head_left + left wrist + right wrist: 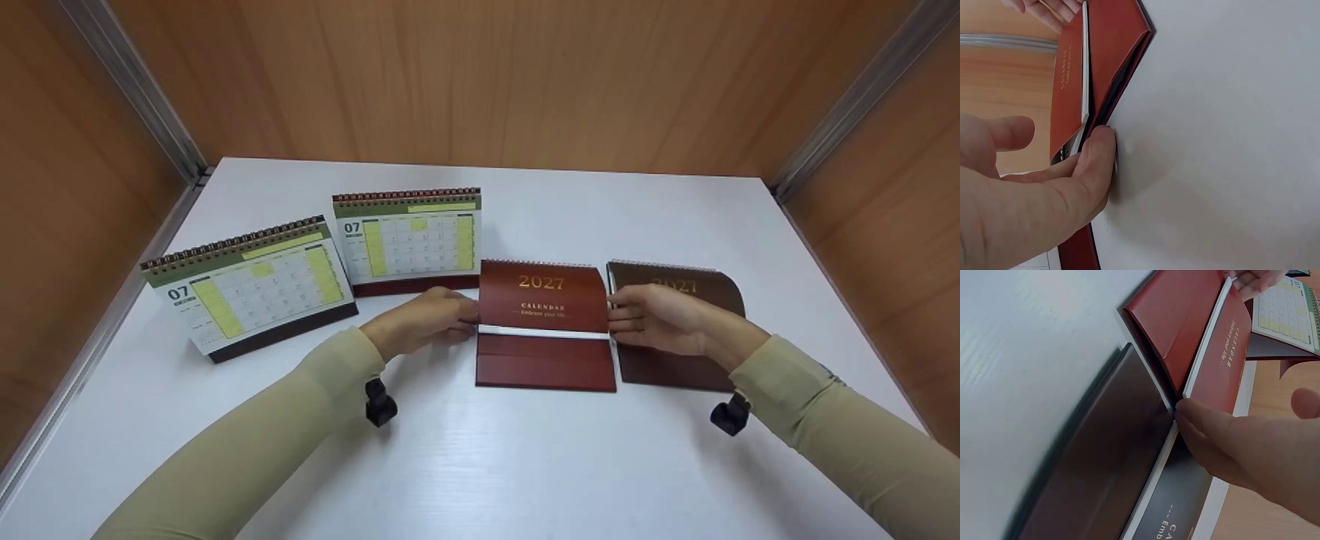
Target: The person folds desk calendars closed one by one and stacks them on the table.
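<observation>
A red 2027 desk calendar (541, 300) lies folded low on the table between my two hands, its cover over the white pages and its red base (546, 364) toward me. My left hand (426, 321) has its fingertips right at the calendar's left edge. In the left wrist view the thumb (1013, 133) stands away from the cover. On the other side, the extended fingers of my right hand (664, 319) meet the right edge and reach over a brown 2027 calendar (712, 292), which lies close beside the red one. The right thumb is also raised off it.
Two desk calendars stand upright on the left, opened to month 07: one with a dark base (262, 289), the other with a red base (412, 244) farther back. Wooden panels (495, 82) enclose the white table (465, 465) at the back and sides.
</observation>
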Tool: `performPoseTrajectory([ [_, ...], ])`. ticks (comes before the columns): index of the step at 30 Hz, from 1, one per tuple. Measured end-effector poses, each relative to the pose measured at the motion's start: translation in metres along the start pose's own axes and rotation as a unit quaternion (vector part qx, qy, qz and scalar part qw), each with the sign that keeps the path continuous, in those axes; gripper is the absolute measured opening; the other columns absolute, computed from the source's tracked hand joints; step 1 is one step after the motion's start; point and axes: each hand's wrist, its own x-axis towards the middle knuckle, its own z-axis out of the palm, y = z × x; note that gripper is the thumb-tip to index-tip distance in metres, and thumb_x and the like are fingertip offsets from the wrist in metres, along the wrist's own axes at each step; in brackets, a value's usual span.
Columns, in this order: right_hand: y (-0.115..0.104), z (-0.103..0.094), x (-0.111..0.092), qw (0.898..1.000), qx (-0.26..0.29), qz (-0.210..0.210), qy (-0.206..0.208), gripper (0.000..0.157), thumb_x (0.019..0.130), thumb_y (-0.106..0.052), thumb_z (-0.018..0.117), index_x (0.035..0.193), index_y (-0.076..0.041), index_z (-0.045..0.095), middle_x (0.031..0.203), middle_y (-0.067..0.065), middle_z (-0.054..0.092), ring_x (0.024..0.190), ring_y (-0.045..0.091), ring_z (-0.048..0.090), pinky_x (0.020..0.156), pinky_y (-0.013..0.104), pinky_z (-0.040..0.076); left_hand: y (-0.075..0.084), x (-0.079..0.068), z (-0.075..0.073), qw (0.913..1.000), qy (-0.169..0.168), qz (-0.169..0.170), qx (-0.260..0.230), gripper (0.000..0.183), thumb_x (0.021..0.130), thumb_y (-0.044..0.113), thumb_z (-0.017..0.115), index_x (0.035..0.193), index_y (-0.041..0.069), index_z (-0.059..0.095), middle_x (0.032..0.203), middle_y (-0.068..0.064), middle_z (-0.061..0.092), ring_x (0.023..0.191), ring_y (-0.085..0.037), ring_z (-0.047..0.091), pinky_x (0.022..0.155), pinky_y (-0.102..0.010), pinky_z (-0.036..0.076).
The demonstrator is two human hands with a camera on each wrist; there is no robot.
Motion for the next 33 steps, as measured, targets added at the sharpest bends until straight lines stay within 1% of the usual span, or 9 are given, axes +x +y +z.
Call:
performPoseTrajectory([
  [1, 0.0008, -0.0006, 0.0006, 1.0, 0.007, -0.002, 0.002, 0.066, 0.111, -0.017, 0.039, 0.161, 0.014, 0.009, 0.171, 0.035, 0.006, 0.161, 0.048, 0.011, 0.131, 0.049, 0.019, -0.0001, 0.0002, 0.0002, 1.0, 0.0, 0.001, -0.002, 0.045, 0.106, 0.013, 0.054, 0.145, -0.009, 0.055, 0.143, -0.02, 0.061, 0.126, -0.026, 0.063, 0.113, -0.039, 0.051],
  [4, 0.0028, -0.0022, 0.0024, 1.0, 0.022, -0.006, 0.014, 0.058, 0.11, -0.017, 0.04, 0.156, 0.011, 0.02, 0.171, 0.035, 0.008, 0.16, 0.047, 0.013, 0.131, 0.049, 0.022, -0.0006, 0.0006, 0.0011, 0.9999, -0.002, 0.002, -0.012, 0.042, 0.106, 0.013, 0.054, 0.142, -0.009, 0.058, 0.143, -0.02, 0.062, 0.126, -0.025, 0.063, 0.113, -0.039, 0.051],
  [9, 0.0048, -0.0029, 0.0062, 0.999, 0.027, -0.006, 0.034, 0.045, 0.11, -0.016, 0.04, 0.147, 0.008, 0.033, 0.166, 0.033, 0.02, 0.156, 0.045, 0.024, 0.129, 0.047, 0.029, -0.0025, 0.0041, 0.0004, 0.999, 0.002, -0.013, -0.042, 0.044, 0.109, 0.017, 0.053, 0.146, -0.006, 0.056, 0.147, -0.02, 0.06, 0.129, -0.026, 0.063, 0.113, -0.038, 0.051],
  [14, 0.0065, -0.0023, 0.0095, 0.999, 0.019, -0.006, 0.044, 0.044, 0.109, -0.016, 0.04, 0.146, 0.008, 0.037, 0.159, 0.03, 0.033, 0.152, 0.043, 0.034, 0.127, 0.045, 0.033, -0.0043, 0.0081, -0.0014, 0.9974, 0.015, -0.027, -0.066, 0.046, 0.109, 0.019, 0.053, 0.147, -0.006, 0.053, 0.148, -0.02, 0.059, 0.126, -0.025, 0.063, 0.112, -0.036, 0.052],
  [18, 0.0071, -0.0021, 0.0104, 0.999, 0.015, -0.009, 0.043, 0.043, 0.109, -0.016, 0.042, 0.144, 0.008, 0.04, 0.156, 0.029, 0.037, 0.149, 0.041, 0.038, 0.127, 0.045, 0.032, -0.0038, 0.0076, -0.0008, 0.9966, 0.013, -0.026, -0.077, 0.044, 0.11, 0.016, 0.051, 0.147, -0.008, 0.052, 0.146, -0.021, 0.058, 0.123, -0.024, 0.062, 0.112, -0.036, 0.051],
  [22, 0.0065, -0.0013, 0.0103, 0.999, 0.018, -0.008, 0.049, 0.042, 0.109, -0.016, 0.044, 0.143, 0.008, 0.042, 0.151, 0.026, 0.042, 0.142, 0.037, 0.044, 0.127, 0.044, 0.032, -0.004, 0.0074, 0.0003, 0.9959, 0.016, -0.021, -0.086, 0.042, 0.109, 0.013, 0.049, 0.144, -0.01, 0.051, 0.14, -0.02, 0.059, 0.119, -0.023, 0.062, 0.113, -0.036, 0.05],
  [26, 0.0061, -0.0011, 0.0104, 0.998, 0.028, -0.006, 0.058, 0.038, 0.108, -0.016, 0.046, 0.139, 0.007, 0.046, 0.143, 0.021, 0.046, 0.131, 0.03, 0.049, 0.127, 0.042, 0.033, -0.0051, 0.0076, 0.0014, 0.9956, 0.019, -0.018, -0.09, 0.042, 0.109, 0.011, 0.05, 0.144, -0.011, 0.051, 0.141, -0.021, 0.06, 0.125, -0.025, 0.061, 0.115, -0.036, 0.049],
  [30, 0.0049, -0.0012, 0.0105, 0.997, 0.036, -0.006, 0.063, 0.03, 0.108, -0.014, 0.046, 0.131, 0.004, 0.047, 0.135, 0.017, 0.047, 0.123, 0.025, 0.05, 0.125, 0.04, 0.034, -0.0058, 0.0063, 0.0024, 0.9971, 0.019, -0.015, -0.072, 0.044, 0.108, 0.011, 0.053, 0.146, -0.012, 0.051, 0.146, -0.02, 0.06, 0.137, -0.027, 0.058, 0.117, -0.037, 0.047],
  [33, 0.0034, 0.0002, 0.0102, 0.997, 0.04, -0.007, 0.065, 0.026, 0.107, -0.014, 0.045, 0.127, 0.003, 0.048, 0.135, 0.016, 0.047, 0.122, 0.025, 0.05, 0.124, 0.039, 0.034, -0.0055, 0.0041, 0.0034, 0.9981, 0.021, -0.006, -0.058, 0.048, 0.107, 0.014, 0.057, 0.148, -0.012, 0.05, 0.148, -0.02, 0.06, 0.141, -0.027, 0.056, 0.117, -0.037, 0.046],
])
